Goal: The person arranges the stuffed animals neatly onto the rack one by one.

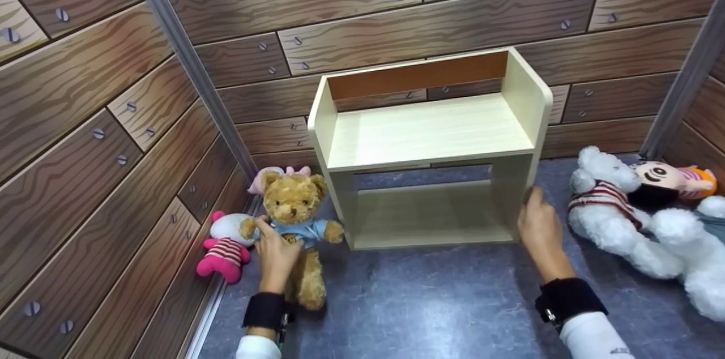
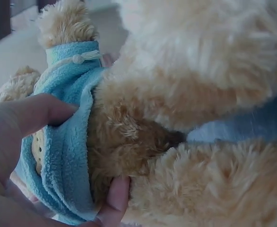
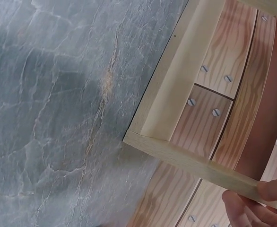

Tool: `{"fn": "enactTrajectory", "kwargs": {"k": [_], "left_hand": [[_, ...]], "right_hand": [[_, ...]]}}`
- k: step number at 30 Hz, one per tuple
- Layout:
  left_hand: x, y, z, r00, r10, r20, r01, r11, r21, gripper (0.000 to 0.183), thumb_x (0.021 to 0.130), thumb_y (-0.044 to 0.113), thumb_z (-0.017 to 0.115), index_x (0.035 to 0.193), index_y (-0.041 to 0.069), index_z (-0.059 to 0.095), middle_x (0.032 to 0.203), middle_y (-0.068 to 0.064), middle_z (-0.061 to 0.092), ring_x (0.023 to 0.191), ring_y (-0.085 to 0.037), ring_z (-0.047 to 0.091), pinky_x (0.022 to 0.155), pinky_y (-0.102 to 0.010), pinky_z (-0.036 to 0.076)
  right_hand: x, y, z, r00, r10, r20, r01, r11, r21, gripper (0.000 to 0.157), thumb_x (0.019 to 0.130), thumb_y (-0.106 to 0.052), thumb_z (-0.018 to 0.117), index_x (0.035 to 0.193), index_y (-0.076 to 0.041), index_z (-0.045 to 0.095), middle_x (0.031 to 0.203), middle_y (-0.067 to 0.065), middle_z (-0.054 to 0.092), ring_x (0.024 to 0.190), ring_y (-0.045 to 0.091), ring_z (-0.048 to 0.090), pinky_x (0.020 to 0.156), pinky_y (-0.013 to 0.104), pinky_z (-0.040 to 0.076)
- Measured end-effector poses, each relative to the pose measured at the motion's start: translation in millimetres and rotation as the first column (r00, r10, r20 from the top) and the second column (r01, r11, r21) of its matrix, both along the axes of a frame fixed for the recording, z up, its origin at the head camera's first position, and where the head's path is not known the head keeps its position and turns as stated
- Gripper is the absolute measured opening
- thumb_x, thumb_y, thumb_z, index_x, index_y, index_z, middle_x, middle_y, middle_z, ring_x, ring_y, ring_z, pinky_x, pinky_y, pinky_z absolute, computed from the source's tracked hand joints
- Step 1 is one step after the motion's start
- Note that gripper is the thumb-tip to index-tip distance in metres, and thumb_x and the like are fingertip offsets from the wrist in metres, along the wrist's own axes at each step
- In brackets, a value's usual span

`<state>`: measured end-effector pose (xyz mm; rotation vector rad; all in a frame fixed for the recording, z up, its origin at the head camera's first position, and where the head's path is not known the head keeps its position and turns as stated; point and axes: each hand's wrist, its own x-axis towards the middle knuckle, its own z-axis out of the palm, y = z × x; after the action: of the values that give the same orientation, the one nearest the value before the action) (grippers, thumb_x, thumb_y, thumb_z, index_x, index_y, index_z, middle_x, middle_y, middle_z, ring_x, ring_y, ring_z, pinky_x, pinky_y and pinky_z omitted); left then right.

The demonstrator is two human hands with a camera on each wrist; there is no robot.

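Gripping | left hand point(image 1: 276, 251): one brown bear point(image 1: 291, 200) | right hand point(image 1: 539, 226): one shelf point(image 1: 430, 129)

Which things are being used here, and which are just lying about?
In use, apparently:
golden plush bear in blue top, held by left hand
pale wooden two-tier shelf, gripped by right hand

Apparently just lying about:
pink and white plush in striped top
pink plush behind the bear
white fluffy plush in striped top
white fluffy plush at right edge
cream doll with orange stripes
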<state>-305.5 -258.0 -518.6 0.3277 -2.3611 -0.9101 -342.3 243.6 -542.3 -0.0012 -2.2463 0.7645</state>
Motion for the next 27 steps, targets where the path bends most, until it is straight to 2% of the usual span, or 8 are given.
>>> {"fn": "enactTrajectory", "kwargs": {"k": [5,10,14,17,19,21,24,27], "left_hand": [[17.2,22.2,-1.8,0.99,-0.032,-0.138,0.03,0.999,-0.019,0.09,0.057,0.004,0.091,0.128,-0.002,0.035,0.115,-0.033,0.06,0.099,-0.052,0.058,0.091,-0.058,0.044],[40.2,48.9,-6.8,0.978,-0.057,-0.201,0.062,0.998,0.02,0.094,0.055,0.002,0.092,0.129,-0.004,0.036,0.117,-0.034,0.059,0.107,-0.049,0.058,0.096,-0.057,0.044],[52.5,78.4,-12.1,0.959,-0.106,-0.262,0.124,0.991,0.055,0.097,0.053,0.001,0.094,0.13,-0.003,0.035,0.112,-0.031,0.062,0.103,-0.047,0.061,0.092,-0.056,0.048],[49.8,103.9,-15.8,0.931,-0.176,-0.321,0.205,0.977,0.059,0.097,0.054,0.004,0.094,0.13,-0.003,0.035,0.107,-0.027,0.065,0.098,-0.043,0.064,0.088,-0.054,0.051],[42.9,120.3,-18.6,0.911,-0.213,-0.353,0.24,0.97,0.034,0.095,0.054,0.007,0.093,0.13,-0.002,0.036,0.103,-0.024,0.067,0.093,-0.04,0.066,0.084,-0.051,0.052],[34.9,135.5,-21.5,0.903,-0.225,-0.366,0.247,0.969,0.015,0.092,0.055,0.009,0.091,0.129,-0.001,0.037,0.1,-0.022,0.068,0.091,-0.039,0.066,0.082,-0.05,0.052],[24.8,155.2,-25.2,0.918,-0.209,-0.338,0.233,0.972,0.031,0.091,0.055,0.009,0.089,0.13,0.001,0.038,0.103,-0.02,0.067,0.091,-0.039,0.064,0.083,-0.049,0.051],[16.3,170.8,-27.0,0.939,-0.191,-0.286,0.224,0.971,0.086,0.091,0.058,0.01,0.089,0.132,0.002,0.037,0.116,-0.023,0.064,0.103,-0.04,0.06,0.094,-0.051,0.046]], "right_hand": [[-2.0,1.8,3.3,1.0,-0.006,0.017,0.006,1.0,-0.003,0.036,0.087,0.006,0.06,0.118,0.014,0.043,0.073,0.043,0.056,0.064,0.063,0.055,0.054,0.069,0.041],[-1.6,3.0,4.5,1.0,-0.013,0.011,0.013,1.0,0.002,0.036,0.087,0.007,0.06,0.117,0.014,0.043,0.073,0.043,0.056,0.064,0.064,0.055,0.054,0.069,0.041],[-2.3,3.8,5.1,1.0,-0.018,0.017,0.018,1.0,0.002,0.035,0.087,0.006,0.06,0.117,0.014,0.043,0.072,0.043,0.056,0.063,0.064,0.055,0.053,0.069,0.041],[-2.9,4.8,6.3,1.0,-0.02,0.014,0.02,1.0,0.001,0.035,0.087,0.007,0.06,0.117,0.013,0.043,0.072,0.043,0.056,0.063,0.063,0.055,0.052,0.069,0.04],[-2.7,5.1,6.8,1.0,-0.021,0.003,0.021,1.0,0.002,0.035,0.086,0.007,0.06,0.117,0.014,0.044,0.072,0.042,0.056,0.063,0.063,0.055,0.052,0.069,0.04],[-2.2,4.8,6.5,1.0,-0.022,-0.007,0.022,1.0,0.005,0.036,0.086,0.007,0.06,0.117,0.014,0.044,0.072,0.042,0.056,0.064,0.063,0.055,0.053,0.069,0.04],[-0.3,3.2,4.8,1.0,-0.017,-0.007,0.018,1.0,0.009,0.036,0.086,0.007,0.06,0.118,0.015,0.045,0.073,0.043,0.056,0.065,0.064,0.055,0.054,0.069,0.041],[2.6,0.8,2.8,1.0,-0.013,0.008,0.013,1.0,0.008,0.036,0.087,0.006,0.06,0.119,0.015,0.045,0.074,0.043,0.057,0.066,0.064,0.056,0.054,0.069,0.042]]}}
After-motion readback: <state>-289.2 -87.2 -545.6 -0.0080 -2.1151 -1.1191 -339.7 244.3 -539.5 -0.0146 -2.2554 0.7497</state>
